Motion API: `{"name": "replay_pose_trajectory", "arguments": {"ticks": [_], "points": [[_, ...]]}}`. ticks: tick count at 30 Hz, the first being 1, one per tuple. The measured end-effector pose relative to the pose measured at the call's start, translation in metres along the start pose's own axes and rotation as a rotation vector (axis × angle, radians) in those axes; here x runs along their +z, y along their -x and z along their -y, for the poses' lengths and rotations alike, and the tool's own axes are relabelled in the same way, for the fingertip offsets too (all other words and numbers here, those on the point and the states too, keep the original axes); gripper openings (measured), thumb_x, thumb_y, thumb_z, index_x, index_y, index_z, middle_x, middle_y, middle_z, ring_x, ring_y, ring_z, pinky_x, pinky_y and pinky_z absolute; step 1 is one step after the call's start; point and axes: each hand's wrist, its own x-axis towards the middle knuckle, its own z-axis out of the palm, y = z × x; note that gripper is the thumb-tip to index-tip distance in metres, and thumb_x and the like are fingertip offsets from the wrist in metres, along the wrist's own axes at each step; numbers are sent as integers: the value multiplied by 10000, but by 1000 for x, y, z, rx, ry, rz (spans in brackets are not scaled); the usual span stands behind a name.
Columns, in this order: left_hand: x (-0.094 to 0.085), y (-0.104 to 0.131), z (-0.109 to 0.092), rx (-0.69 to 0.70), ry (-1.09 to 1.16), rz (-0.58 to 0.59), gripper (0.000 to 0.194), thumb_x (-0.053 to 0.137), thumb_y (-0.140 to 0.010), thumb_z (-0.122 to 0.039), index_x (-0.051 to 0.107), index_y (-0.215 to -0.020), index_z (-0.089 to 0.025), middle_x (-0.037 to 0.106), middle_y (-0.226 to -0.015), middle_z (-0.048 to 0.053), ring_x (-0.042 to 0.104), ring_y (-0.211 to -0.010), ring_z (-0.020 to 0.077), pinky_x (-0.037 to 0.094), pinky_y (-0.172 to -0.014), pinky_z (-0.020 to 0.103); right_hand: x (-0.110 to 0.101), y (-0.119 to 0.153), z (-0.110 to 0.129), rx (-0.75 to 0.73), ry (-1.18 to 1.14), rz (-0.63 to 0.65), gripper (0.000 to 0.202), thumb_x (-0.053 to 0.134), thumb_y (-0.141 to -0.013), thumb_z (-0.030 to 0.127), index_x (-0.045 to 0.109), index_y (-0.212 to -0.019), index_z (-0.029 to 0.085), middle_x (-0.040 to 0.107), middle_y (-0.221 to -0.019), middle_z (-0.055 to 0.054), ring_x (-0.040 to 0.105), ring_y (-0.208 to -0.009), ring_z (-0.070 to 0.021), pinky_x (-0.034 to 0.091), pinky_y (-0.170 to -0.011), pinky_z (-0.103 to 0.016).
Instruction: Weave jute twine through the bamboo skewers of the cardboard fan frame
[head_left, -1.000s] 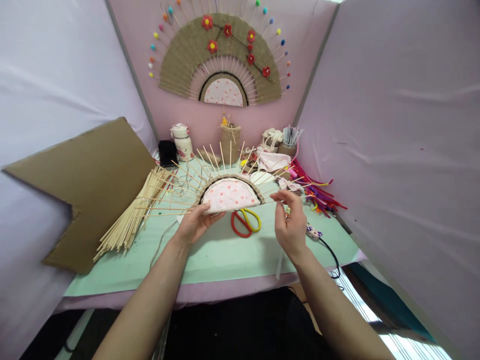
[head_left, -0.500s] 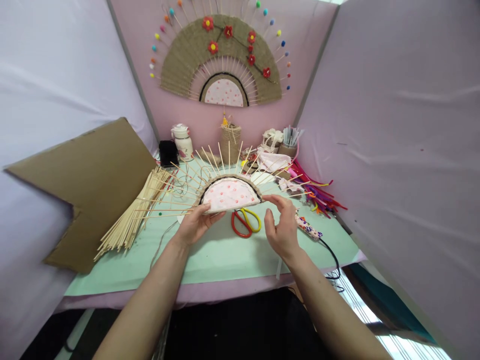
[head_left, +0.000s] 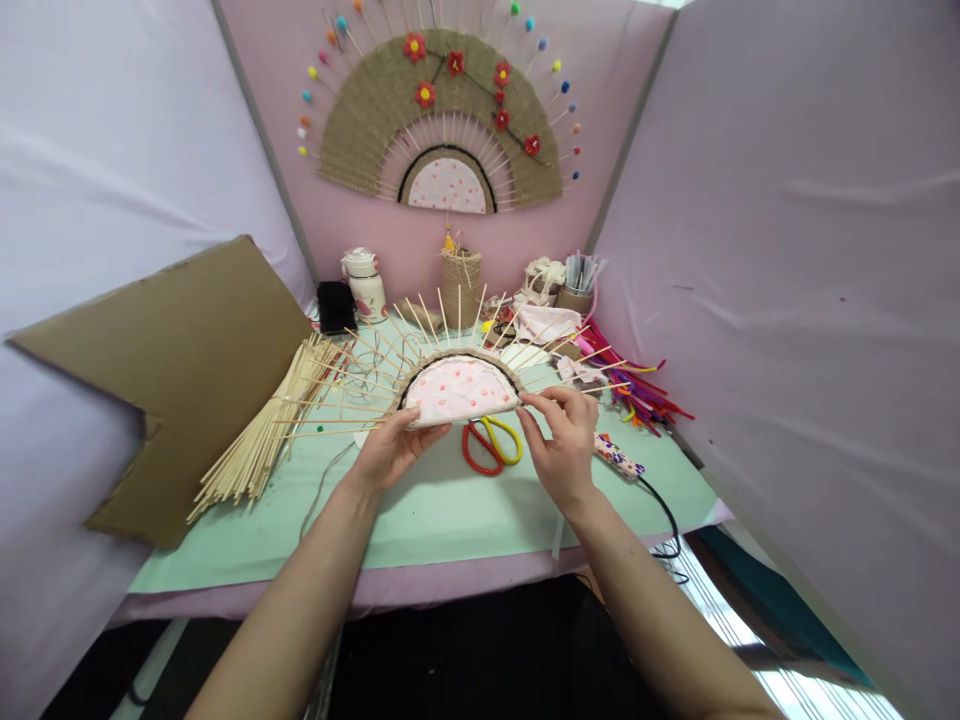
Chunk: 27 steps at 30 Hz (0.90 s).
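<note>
Head view, and the thing being worked on is a half-round piece (head_left: 465,390) smack in the middle of the frame, held up over the mint-green tabletop (head_left: 435,530). It's got pinkish dotted fabric on the front, a black line around the curve and a brown rim, with thin sticks (head_left: 459,315) fanning out from it.

Left hand (head_left: 397,445) has the lower left corner: thumb on the front, fingers tucked underneath, so a proper grip. Right hand (head_left: 566,440) is at the opposite corner, thumb and index finger narrowed to a pinch right at the tip. Can't tell if there's a stick end in that pinch too.

Just below the piece are scissors (head_left: 487,471) with one red and one yellow handle loop. Right of the right hand there's a flower-patterned handle (head_left: 619,458) with a black cord. Left of the frame: a big pile of loose sticks (head_left: 262,430) lying against a brown cardboard sheet (head_left: 202,370). Bright fuzzy stems (head_left: 660,405) sit over on the right, and a twine roll (head_left: 460,285) stands at the back. Upper middle, a big decorated fan (head_left: 360,120) hangs on the pink wall.
</note>
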Motion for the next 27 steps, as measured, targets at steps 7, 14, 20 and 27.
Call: {"name": "replay_pose_trajectory", "arguments": {"ticks": [7,14,20,27], "points": [[0,1,-1,-8,-8,4,153,614,-777,-143,722,-885,-137,750,-924,82,704,-833,185,587,-855,311,6,-4,-1,47,-52,6,90,645,-870,274,730,-893,260,657,-847,-46,526,-877,-218,409,-789,-388],[2,0,-2,-8,20,-62,144,584,-789,-127,699,-877,-122,747,-906,72,702,-789,158,591,-847,294,-1,-5,0,138,-216,15,300,617,-880,335,627,-1163,236,633,-928,-46,561,-802,-186,434,-800,-383],[2,2,-1,-2,-13,-16,157,608,-776,-135,716,-891,-127,746,-978,87,702,-877,194,583,-875,323,7,-4,-3,55,37,117,286,629,-859,410,686,-1071,227,536,-937,-75,507,-888,-229,396,-793,-392],[0,0,1,4,-28,-15,161,628,-777,-148,724,-904,-127,744,-975,101,685,-979,234,555,-936,373,3,2,-3,96,6,124,712,577,-870,411,268,-1487,233,509,-1168,-127,510,-1063,-283,402,-908,-480]]}}
